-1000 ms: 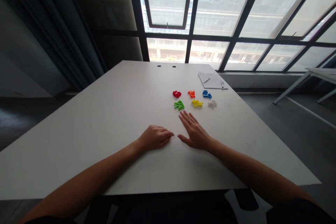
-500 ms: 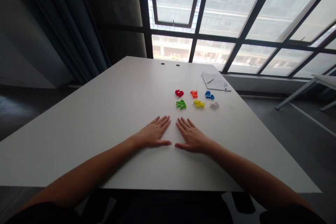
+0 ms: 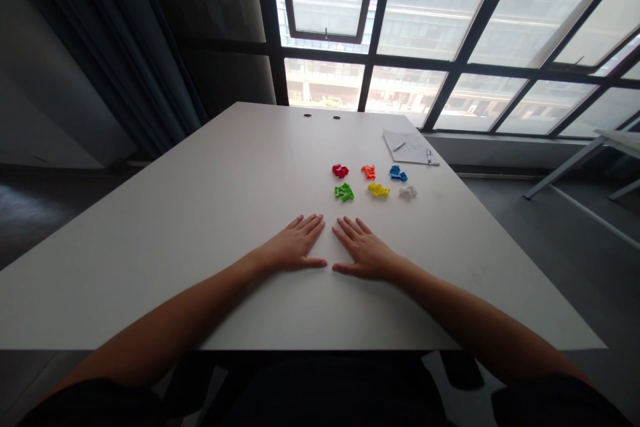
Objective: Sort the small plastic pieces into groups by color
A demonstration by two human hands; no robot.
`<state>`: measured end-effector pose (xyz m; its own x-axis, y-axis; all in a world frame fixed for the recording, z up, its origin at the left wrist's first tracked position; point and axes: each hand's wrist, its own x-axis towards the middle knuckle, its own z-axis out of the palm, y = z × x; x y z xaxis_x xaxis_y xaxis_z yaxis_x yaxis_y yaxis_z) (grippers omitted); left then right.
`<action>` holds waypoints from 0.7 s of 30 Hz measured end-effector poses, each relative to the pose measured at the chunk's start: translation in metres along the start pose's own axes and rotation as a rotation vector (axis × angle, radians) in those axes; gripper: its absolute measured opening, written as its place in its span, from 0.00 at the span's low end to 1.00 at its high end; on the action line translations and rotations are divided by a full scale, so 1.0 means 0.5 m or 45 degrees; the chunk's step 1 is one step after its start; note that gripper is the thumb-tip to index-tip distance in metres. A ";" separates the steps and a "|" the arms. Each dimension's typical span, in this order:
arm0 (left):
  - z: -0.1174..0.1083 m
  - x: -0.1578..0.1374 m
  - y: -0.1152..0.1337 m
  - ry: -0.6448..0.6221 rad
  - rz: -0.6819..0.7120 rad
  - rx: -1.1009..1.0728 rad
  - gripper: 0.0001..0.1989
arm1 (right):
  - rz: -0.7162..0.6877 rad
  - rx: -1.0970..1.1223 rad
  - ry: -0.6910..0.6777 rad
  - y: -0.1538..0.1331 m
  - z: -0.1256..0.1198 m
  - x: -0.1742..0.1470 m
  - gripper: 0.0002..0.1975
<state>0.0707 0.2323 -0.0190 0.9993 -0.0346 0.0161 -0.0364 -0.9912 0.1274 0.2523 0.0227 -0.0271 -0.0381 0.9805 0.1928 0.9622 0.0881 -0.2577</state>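
My left hand (image 3: pixel 294 248) and my right hand (image 3: pixel 363 253) lie flat, palms down, side by side on the white table (image 3: pixel 210 213), fingers spread and holding nothing. Just beyond the fingertips lie small piles of plastic pieces sorted by colour. The far row has a red pile (image 3: pixel 340 171), an orange pile (image 3: pixel 369 171) and a blue pile (image 3: pixel 398 173). The near row has a green pile (image 3: pixel 344 192), a yellow pile (image 3: pixel 379 190) and a white pile (image 3: pixel 407 193). The green and yellow piles are nearest my right hand.
A sheet of paper (image 3: pixel 407 146) with a pen (image 3: pixel 429 156) lies at the table's far right corner. Two cable holes (image 3: pixel 321 116) sit near the far edge. Large windows rise behind, a dark curtain hangs left, and another table's legs (image 3: pixel 570 167) stand at right.
My left hand went from curled to flat with fingers spread. My right hand drew back slightly and now lies beside it. The view has shifted a little.
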 end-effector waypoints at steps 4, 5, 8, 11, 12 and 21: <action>-0.035 0.006 0.005 0.195 -0.114 -0.086 0.28 | 0.016 0.107 0.284 0.006 -0.006 0.006 0.20; -0.044 0.007 0.003 0.242 -0.187 -0.103 0.25 | 0.006 0.138 0.359 0.008 -0.007 0.007 0.15; -0.060 0.005 -0.016 0.348 -0.351 -0.079 0.26 | -0.059 0.158 0.460 0.015 -0.008 0.010 0.15; -0.057 0.002 -0.049 0.288 -0.327 -0.090 0.25 | -0.177 0.126 0.410 0.016 -0.006 0.007 0.19; -0.054 0.002 -0.059 0.237 -0.309 -0.120 0.25 | -0.214 0.126 0.387 0.016 -0.005 0.005 0.19; -0.046 0.006 -0.084 0.138 -0.302 -0.222 0.22 | -0.154 0.268 0.317 0.022 -0.008 0.009 0.21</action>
<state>0.0748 0.2765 -0.0017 0.9734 0.2184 0.0700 0.1870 -0.9326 0.3086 0.2639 0.0272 -0.0251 -0.0565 0.8902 0.4521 0.8771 0.2606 -0.4034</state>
